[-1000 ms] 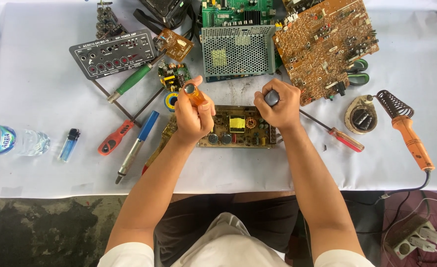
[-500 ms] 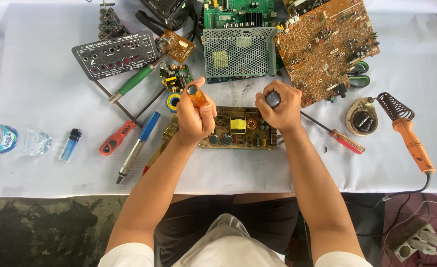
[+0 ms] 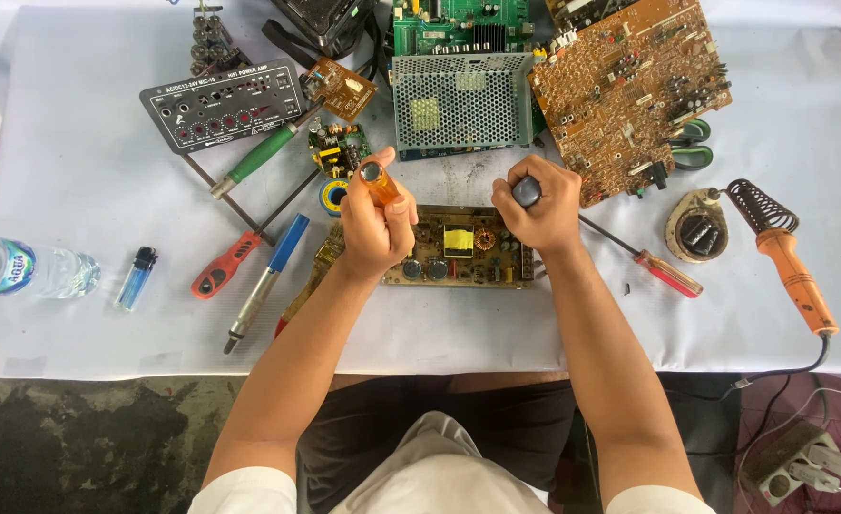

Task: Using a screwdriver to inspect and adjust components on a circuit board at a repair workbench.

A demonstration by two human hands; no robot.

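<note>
The person works over a brown circuit board [image 3: 463,246] that lies flat on the white sheet [image 3: 78,181], at the near middle of the table. The left hand [image 3: 375,224] is closed in a fist round an orange-handled screwdriver [image 3: 379,183], held upright at the board's left end; its tip is hidden behind the hand. The right hand [image 3: 540,209] is likewise clenched round a dark-handled tool [image 3: 526,191], upright at the board's right end, its tip also out of sight.

How far the work has got is hard to judge. The board looks whole, with its yellow transformer, copper coil and dark capacitors all in place, and no loose screws or removed parts show beside it. As a judgement, both tools are only being set to the board's two ends, so most of the work seems still ahead.

Against the earlier frames little differs. Both hands were already gripping the same tools at the same ends of the board; the orange handle now stands a touch more upright, and the view has drifted slightly.

Beyond the board sit a metal mesh box [image 3: 463,103], a green board [image 3: 459,21] behind it and a large brown board [image 3: 630,90] to the right. Left of the board lie a green-handled screwdriver [image 3: 254,160], a red-handled one [image 3: 223,266], a blue-handled tool [image 3: 266,271], a lighter [image 3: 136,277] and a bottle [image 3: 21,267]. To its right lie a red screwdriver [image 3: 654,266] and a soldering iron [image 3: 787,259].
</note>
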